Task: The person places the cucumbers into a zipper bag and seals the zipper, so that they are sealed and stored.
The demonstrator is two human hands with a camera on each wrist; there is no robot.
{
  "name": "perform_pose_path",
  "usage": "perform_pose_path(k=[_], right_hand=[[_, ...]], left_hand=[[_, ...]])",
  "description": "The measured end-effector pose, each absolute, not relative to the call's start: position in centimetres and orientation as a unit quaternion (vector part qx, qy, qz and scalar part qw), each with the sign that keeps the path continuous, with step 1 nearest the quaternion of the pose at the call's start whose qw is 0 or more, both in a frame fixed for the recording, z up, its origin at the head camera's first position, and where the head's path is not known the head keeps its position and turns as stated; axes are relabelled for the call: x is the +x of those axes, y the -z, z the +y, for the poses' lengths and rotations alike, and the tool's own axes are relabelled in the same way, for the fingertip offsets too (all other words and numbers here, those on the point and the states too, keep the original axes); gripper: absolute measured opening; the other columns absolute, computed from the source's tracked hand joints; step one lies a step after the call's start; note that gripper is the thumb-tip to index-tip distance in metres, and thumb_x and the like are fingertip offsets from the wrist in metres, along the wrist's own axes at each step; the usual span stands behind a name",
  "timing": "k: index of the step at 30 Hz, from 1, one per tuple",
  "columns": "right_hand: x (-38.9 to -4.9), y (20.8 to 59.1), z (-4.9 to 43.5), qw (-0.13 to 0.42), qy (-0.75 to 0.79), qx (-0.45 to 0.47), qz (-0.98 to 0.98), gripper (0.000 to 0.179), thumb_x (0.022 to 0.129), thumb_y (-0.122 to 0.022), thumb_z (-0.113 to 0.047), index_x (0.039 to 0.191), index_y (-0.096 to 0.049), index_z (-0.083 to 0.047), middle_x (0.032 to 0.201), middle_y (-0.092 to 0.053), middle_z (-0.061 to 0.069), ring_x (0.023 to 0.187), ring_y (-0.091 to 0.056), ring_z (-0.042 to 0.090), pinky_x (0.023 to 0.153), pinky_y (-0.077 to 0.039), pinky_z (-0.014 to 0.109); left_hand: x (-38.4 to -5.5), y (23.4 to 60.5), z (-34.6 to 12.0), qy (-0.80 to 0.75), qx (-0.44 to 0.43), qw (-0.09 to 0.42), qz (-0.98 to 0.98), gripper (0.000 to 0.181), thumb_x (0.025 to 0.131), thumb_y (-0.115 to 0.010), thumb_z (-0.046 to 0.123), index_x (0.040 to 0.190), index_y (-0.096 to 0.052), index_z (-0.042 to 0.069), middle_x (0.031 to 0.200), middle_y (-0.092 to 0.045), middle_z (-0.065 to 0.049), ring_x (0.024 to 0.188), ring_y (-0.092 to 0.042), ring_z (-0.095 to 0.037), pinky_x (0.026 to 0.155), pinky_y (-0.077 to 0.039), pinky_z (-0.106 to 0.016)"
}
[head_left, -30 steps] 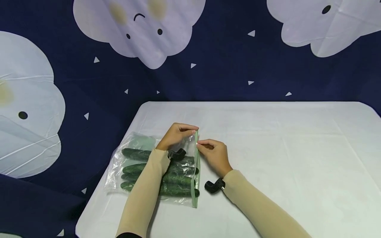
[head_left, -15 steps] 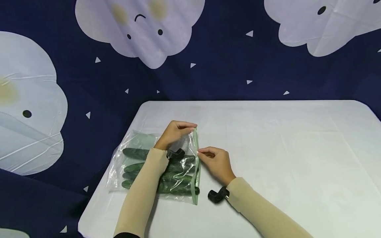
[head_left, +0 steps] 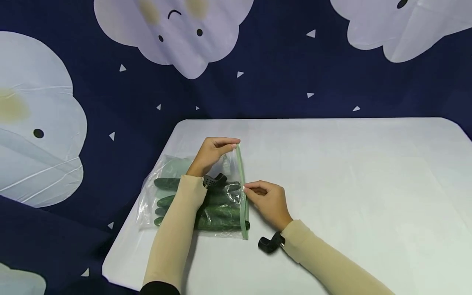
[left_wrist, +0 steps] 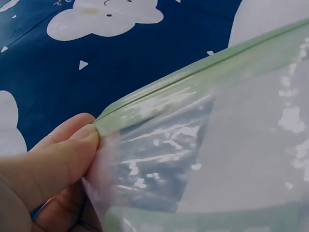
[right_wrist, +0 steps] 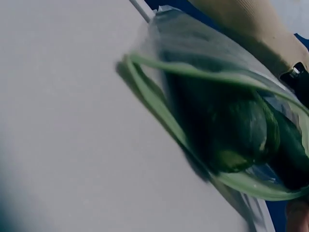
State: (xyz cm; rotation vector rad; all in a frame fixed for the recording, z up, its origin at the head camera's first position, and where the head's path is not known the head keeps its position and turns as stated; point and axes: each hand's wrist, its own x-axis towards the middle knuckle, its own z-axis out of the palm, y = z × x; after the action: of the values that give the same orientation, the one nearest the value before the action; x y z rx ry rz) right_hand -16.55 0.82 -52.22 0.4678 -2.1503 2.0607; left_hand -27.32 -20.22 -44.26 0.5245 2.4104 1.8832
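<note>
A clear zip bag (head_left: 145, 211) with a green zip strip (head_left: 241, 172) along its right edge lies on the table. Inside are several dark green cucumbers (head_left: 217, 223), their ends toward the strip. My left hand (head_left: 209, 155) pinches the strip's far corner between thumb and fingers; the left wrist view shows this pinch up close at the strip (left_wrist: 164, 87). Partway down the strip, my right hand (head_left: 271, 203) pinches it with thumb and forefinger. The right wrist view looks into the gaping bag mouth at the cucumber ends (right_wrist: 236, 135); there only a fingertip (right_wrist: 298, 215) shows.
The bag sits near the left side of a white table (head_left: 350, 184). Behind it hangs a dark blue cloth (head_left: 276, 90) with cloud faces. My left forearm (head_left: 171, 241) crosses over the bag and covers parts of the cucumbers.
My left hand has moved up and slightly left with the strip's corner, and the strip looks straighter. My right hand has slid down along the strip. The head view has tilted a little.
</note>
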Motion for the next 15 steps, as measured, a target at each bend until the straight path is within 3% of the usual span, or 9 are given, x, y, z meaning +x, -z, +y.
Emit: perform_pose_path(k=[10, 15], right_hand=[[-15.7, 52.3, 0.8, 0.036, -0.684, 0.146, -0.714, 0.010, 0.090, -0.080, -0.018, 0.099, -0.082, -0.015, 0.089, -0.077, -0.002, 0.078, -0.073, 0.018, 0.068, -0.058, 0.030], [-16.1, 52.4, 2.3, -0.016, -0.661, 0.204, -0.722, 0.021, 0.093, -0.076, -0.017, 0.114, -0.079, -0.013, 0.103, -0.077, 0.002, 0.094, -0.074, 0.017, 0.081, -0.058, 0.029]], left_hand=[[-28.1, 45.2, -20.6, -0.623, 0.157, 0.016, 0.766, 0.030, 0.099, -0.068, 0.013, 0.124, -0.072, -0.004, 0.127, -0.069, -0.012, 0.122, -0.061, -0.025, 0.107, -0.044, -0.044], [-28.6, 46.0, -20.4, -0.610, 0.140, 0.032, 0.779, 0.030, 0.099, -0.068, 0.016, 0.125, -0.073, 0.002, 0.130, -0.068, -0.009, 0.123, -0.060, -0.024, 0.106, -0.045, -0.042]])
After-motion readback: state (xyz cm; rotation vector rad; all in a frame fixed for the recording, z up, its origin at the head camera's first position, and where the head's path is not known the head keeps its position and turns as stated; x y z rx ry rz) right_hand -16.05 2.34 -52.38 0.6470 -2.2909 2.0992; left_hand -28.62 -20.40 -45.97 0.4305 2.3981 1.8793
